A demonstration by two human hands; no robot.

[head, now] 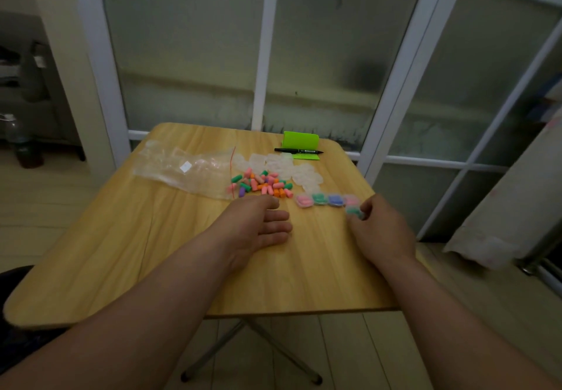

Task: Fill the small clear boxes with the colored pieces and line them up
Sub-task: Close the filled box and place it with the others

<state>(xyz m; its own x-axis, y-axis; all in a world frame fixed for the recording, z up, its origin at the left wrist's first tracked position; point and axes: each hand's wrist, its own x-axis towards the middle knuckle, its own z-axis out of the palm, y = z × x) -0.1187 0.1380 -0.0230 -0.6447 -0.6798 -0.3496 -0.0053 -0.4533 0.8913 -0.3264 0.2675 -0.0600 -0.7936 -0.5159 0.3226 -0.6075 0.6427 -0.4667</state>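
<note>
Wooden desk (182,252) before frosted glass doors (334,39), left hand (261,225) resting flat, fingers (278,216) relaxed, right hand (380,228) fingers (369,204) pinching a green-filled clear box (354,211)

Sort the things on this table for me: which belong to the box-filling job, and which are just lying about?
Job: loose colored pieces, empty clear boxes, row of four filled boxes, green-filled box held by right hand.
Lying about: plastic bag, black marker, green block, bottle on the floor.
</note>
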